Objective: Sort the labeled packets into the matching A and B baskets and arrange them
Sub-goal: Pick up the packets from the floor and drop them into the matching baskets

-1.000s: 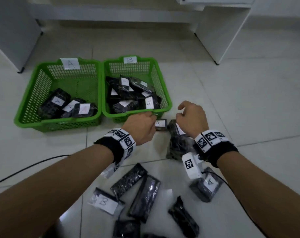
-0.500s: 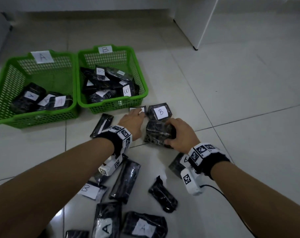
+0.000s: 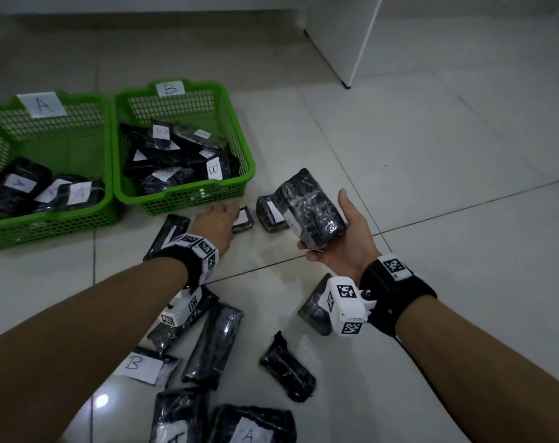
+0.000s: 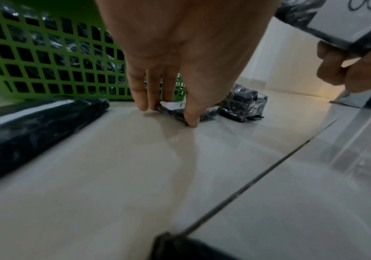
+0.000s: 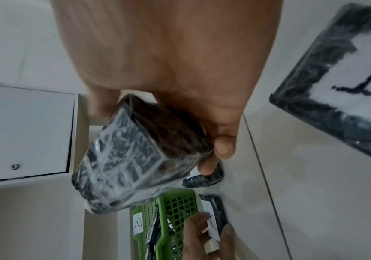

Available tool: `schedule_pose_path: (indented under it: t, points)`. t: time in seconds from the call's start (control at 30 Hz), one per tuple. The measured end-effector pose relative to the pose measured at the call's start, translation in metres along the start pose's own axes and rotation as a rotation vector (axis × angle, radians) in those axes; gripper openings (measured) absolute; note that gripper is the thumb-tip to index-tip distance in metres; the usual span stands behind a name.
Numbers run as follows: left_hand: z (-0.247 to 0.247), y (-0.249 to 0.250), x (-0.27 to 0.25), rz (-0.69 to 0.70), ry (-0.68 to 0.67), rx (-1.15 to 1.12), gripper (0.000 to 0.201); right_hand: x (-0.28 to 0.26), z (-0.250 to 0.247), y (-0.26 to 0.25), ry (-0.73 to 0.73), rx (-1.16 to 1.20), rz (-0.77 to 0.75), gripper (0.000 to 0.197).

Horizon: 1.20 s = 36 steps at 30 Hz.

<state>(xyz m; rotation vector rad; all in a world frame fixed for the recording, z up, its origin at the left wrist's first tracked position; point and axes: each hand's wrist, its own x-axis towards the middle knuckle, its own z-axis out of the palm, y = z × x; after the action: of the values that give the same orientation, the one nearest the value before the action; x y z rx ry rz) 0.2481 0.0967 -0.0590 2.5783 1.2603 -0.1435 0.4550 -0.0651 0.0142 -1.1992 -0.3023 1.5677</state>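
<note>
Two green baskets stand side by side, basket A (image 3: 48, 219) on the left and basket B (image 3: 239, 135) right of it, each holding black wrapped packets with white labels. My right hand (image 3: 327, 225) grips a thick black packet (image 3: 306, 203) in the air, right of basket B; in the left wrist view its label (image 4: 344, 15) looks like a B. My left hand (image 3: 217, 220) reaches down in front of basket B, where fingers and thumb pinch a small flat packet (image 4: 175, 110) lying on the floor; its label (image 5: 212, 223) looks like an A.
Another packet (image 3: 271, 215) lies on the tiles just right of the small one. Several more packets lie scattered on the floor under my forearms, among them one marked B (image 3: 140, 366) and one marked A (image 3: 249, 433). A white cabinet (image 3: 342, 36) stands at the back right.
My right hand has lifted the thick packet off the floor and turned it palm-up. My left hand has stayed at the small packet in front of basket B.
</note>
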Motion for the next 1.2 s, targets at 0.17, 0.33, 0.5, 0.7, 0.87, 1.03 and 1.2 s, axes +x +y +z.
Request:
schedule_pose_path:
  t: [0.17,0.33,0.5,0.7,0.87,1.03,1.2]
  points:
    - [-0.009,-0.003,-0.006,-0.036,0.072,-0.201,0.029,-0.003,0.013,-0.002,-0.084,0.079,0.016,0.062]
    - [-0.027,-0.026,-0.015,-0.186,0.167,-0.763,0.021,0.0,0.026,0.001,-0.107,0.124,0.032,0.079]
    - [-0.059,-0.027,-0.033,-0.373,0.015,-1.434,0.023,0.0,0.033,0.005,-0.124,0.165,0.01,0.083]
    - [-0.091,-0.046,-0.058,-0.233,-0.312,-2.161,0.048,0.007,0.049,0.009,-0.143,0.11,0.065,0.086]
    - [-0.106,-0.064,-0.07,-0.075,-0.447,-2.212,0.081,0.015,0.07,0.014,-0.156,0.154,0.061,0.086]
    - [-0.109,-0.082,-0.079,-0.03,-0.467,-2.204,0.077,0.018,0.089,0.018,-0.205,0.158,-0.014,0.071]
    - [-0.126,-0.097,-0.083,-0.287,-0.08,-1.888,0.044,0.035,0.109,0.018,-0.124,0.081,-0.087,0.043]
